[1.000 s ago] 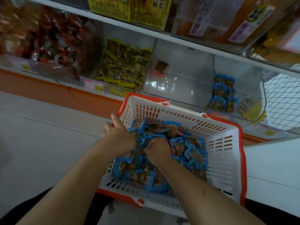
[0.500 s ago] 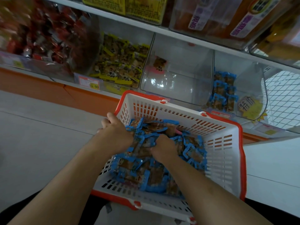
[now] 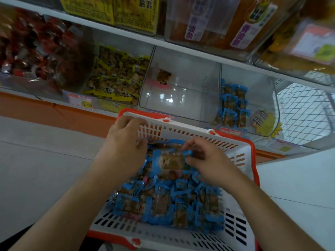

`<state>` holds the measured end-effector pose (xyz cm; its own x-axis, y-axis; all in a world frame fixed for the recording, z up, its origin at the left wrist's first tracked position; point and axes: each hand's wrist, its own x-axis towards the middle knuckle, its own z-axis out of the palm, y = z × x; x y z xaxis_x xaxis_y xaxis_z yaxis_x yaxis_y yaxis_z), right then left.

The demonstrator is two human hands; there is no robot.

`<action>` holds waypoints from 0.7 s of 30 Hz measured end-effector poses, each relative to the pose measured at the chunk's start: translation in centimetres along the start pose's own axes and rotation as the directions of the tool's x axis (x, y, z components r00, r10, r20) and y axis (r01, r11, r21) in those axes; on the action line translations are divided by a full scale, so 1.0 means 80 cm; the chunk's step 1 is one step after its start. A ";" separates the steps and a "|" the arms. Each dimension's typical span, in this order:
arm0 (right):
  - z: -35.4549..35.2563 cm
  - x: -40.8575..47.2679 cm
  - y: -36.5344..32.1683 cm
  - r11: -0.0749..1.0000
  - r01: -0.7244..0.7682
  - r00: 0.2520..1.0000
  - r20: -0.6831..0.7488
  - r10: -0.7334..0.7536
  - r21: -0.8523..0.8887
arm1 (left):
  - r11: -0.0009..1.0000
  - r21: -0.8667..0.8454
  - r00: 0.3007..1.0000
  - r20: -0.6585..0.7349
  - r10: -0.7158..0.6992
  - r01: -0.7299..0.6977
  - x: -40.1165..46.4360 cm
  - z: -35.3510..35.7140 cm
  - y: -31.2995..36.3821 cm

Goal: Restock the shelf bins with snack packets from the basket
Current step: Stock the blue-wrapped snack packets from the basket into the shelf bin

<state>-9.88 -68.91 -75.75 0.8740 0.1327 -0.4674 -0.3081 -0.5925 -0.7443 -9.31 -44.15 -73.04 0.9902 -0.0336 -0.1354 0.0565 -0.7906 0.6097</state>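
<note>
Both hands [image 3: 125,140] have risen, seemingly gripping packets [image 3: 170,161] above the basket [image 3: 199,138].

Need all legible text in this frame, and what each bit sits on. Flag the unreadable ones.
"1.90", possibly "11.90": price tag on the shelf edge, left; first digit smeared.
"特价": yellow starburst sticker on the bin of blue packets.
"油条": purple label on an upper-shelf bin; characters above blurred.
"香油条": second purple label, further right.
Yellow boxes top left: print too blurred.
Blue snack packets in the basket: print too small.
</note>
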 end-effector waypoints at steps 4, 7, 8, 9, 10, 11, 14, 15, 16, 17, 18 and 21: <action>-0.035 -0.021 -0.024 0.989 0.127 0.992 -0.004 -0.127 -0.071 | 0.979 -0.192 0.921 0.366 0.136 -0.068 -0.006 0.029 0.037; -0.043 -0.021 -0.023 0.988 0.135 0.987 -0.093 -0.128 0.076 | 0.952 -0.304 0.922 0.378 0.087 0.034 -0.014 0.053 0.054; -0.045 -0.019 -0.020 0.985 0.123 0.987 -0.120 -0.109 0.118 | 0.939 -0.340 0.932 0.356 0.073 0.056 -0.015 0.059 0.059; -0.048 -0.017 -0.016 0.983 0.112 0.986 -0.141 -0.091 0.148 | 0.927 -0.369 0.939 0.339 0.059 0.074 -0.015 0.064 0.064; -0.052 -0.015 -0.013 0.980 0.108 0.984 -0.155 -0.082 0.167 | 0.916 -0.391 0.943 0.329 0.051 0.087 -0.015 0.068 0.069; -0.057 -0.013 -0.010 0.978 0.105 0.983 -0.170 -0.075 0.178 | 0.908 -0.407 0.945 0.324 0.044 0.098 -0.014 0.072 0.073; -0.077 -0.010 0.005 0.975 0.113 0.953 -0.300 -0.051 0.193 | 0.908 -0.411 0.950 0.306 0.054 0.080 -0.004 0.084 0.091; -0.088 -0.009 0.011 0.980 0.120 0.917 -0.396 -0.048 0.160 | 0.909 -0.407 0.950 0.309 0.049 0.085 0.002 0.087 0.100; -0.102 -0.008 0.018 0.987 0.122 0.863 -0.503 -0.052 0.108 | 0.909 -0.406 0.950 0.310 0.044 0.090 0.008 0.092 0.109; -0.117 -0.008 0.026 0.993 0.111 0.794 -0.605 -0.058 0.049 | 0.911 -0.402 0.953 0.301 0.038 0.090 0.016 0.096 0.120; -0.134 -0.008 0.034 0.996 0.085 0.721 -0.691 -0.056 0.008 | 0.912 -0.401 0.959 0.282 0.038 0.082 0.025 0.101 0.133; -0.185 -0.009 0.060 0.995 -0.099 0.628 -0.776 0.058 -0.005 | 0.926 -0.377 0.978 0.202 0.059 0.022 0.060 0.125 0.181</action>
<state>-6.40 -83.64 -71.93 0.8226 -0.5677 0.0329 -0.3912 -0.6070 -0.6917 -4.99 -61.88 -72.66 0.9455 -0.2035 -0.2541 0.1219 -0.5026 0.8559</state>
